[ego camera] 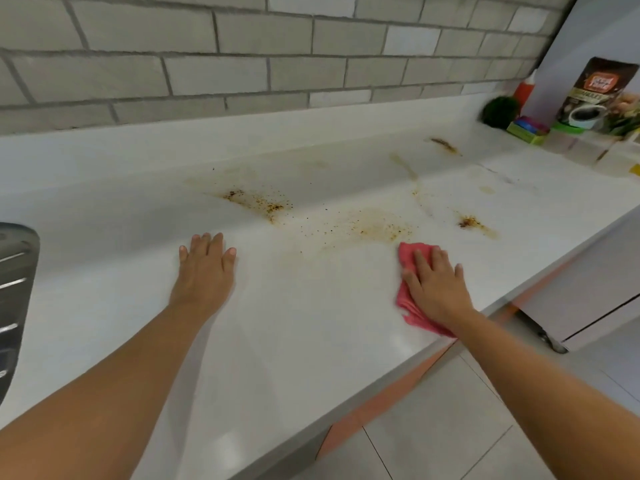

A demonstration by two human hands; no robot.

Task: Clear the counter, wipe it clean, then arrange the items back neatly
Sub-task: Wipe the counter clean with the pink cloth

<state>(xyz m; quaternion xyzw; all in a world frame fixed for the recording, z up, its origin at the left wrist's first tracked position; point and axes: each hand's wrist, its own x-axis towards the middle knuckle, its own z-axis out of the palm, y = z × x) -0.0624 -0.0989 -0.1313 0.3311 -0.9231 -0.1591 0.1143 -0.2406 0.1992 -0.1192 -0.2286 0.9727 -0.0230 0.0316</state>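
A white counter (294, 327) runs from the sink at the left to the far right wall. Brown spice stains and crumbs (263, 202) lie across its middle and back, with more stains (474, 224) to the right. My right hand (434, 287) presses flat on a pink cloth (410, 258) near the front edge, just below the stains. My left hand (206, 265) rests flat on the bare counter with straight fingers and holds nothing.
At the far right corner stand a coffee pouch (599, 95), a red bottle (524, 90), a small green plant ball (500, 111) and a green box (528, 129). A steel sink (15, 292) edges in at the left. A grey brick wall backs the counter.
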